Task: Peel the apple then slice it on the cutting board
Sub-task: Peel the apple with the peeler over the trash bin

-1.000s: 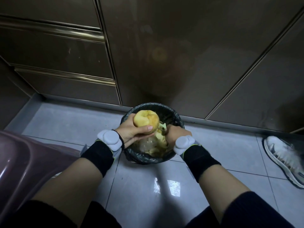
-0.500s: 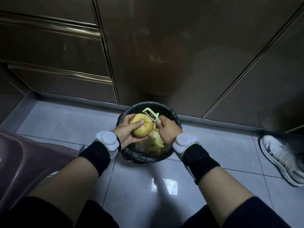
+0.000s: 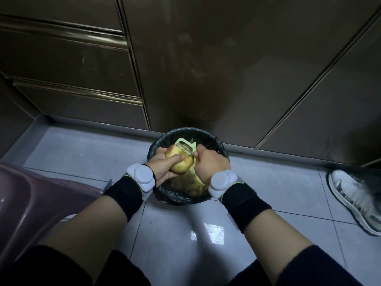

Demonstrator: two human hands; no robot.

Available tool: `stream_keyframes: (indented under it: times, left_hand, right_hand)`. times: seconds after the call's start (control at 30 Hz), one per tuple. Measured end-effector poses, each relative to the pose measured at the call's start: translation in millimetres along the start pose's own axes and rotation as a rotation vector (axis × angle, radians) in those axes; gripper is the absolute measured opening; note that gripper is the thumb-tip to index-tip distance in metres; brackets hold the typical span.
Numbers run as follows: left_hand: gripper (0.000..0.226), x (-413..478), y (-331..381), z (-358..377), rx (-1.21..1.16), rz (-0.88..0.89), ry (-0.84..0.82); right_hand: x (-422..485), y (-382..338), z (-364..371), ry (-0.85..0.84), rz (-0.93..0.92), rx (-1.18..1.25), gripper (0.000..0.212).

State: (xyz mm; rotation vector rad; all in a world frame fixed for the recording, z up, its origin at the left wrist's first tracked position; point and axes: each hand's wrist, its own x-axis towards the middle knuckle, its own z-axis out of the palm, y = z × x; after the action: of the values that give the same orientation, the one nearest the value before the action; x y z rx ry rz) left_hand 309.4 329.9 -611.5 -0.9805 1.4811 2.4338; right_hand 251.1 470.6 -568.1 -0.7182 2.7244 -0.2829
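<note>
**Apple held over the bin**

A mostly peeled apple (image 3: 181, 161) is gripped by the left hand (image 3: 162, 163) above a black-lined bin (image 3: 165, 193). A pale green peeler (image 3: 185, 145), held by the right hand (image 3: 210, 162), is laid against the apple's top. Peelings (image 3: 193, 183) are seen in the bin.

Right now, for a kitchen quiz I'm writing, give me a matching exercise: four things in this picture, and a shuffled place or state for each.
Things:
1 apple
2 peeler
3 bin
4 shoe

Places:
A in the right hand
B far right on the floor
C in the left hand
D under both hands, holding peelings

Pairs: 1-C, 2-A, 3-D, 4-B.
</note>
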Motion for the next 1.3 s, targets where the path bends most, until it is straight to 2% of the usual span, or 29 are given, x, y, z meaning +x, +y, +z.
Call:
stream_keyframes:
  times: [0.07, 0.13, 0.2, 0.27, 0.47, 0.6, 0.8, 1.1, 1.2, 1.3]
  left_hand:
    - [0.055, -3, -2, -1, 0.048, -0.009, 0.017]
    - [0.048, -5, -3, -2, 0.105, -0.014, 0.030]
    - [0.047, -5, -1, -1, 0.070, 0.002, 0.022]
    - [0.048, -4, 5, 0, 0.006, 0.021, 0.015]
    - [0.069, 0, -3, -8, 0.223, 0.127, 0.052]
    - [0.065, -2, -4, -9, 0.301, 0.102, 0.027]
    - [0.090, 2, -10, -18, 0.598, 0.108, 0.126]
    - [0.098, -1, -7, -10, 0.605, 0.142, 0.106]
    - [0.088, 6, -13, -14, 0.540, 0.150, 0.093]
    - [0.075, -4, -5, -9, 0.448, 0.114, 0.096]
  right_hand:
    - [5, 0, 6, -0.044, 0.079, 0.031, 0.021]
    - [7, 8, 14, -0.169, 0.179, 0.053, 0.022]
    - [7, 20, 21, -0.309, 0.199, 0.025, 0.024]
    - [7, 27, 25, -0.345, 0.211, 0.025, 0.023]
    - [14, 29, 13, -0.179, 0.230, 0.062, 0.024]
    - [16, 38, 6, -0.147, 0.159, 0.107, 0.026]
    - [8, 40, -1, -0.121, 0.064, 0.145, 0.030]
    - [-15, 14, -7, -0.057, -0.036, 0.155, 0.022]
    - [-13, 13, -6, -0.038, -0.025, 0.127, 0.026]
    - [-9, 19, -3, -0.036, 0.090, 0.062, 0.030]
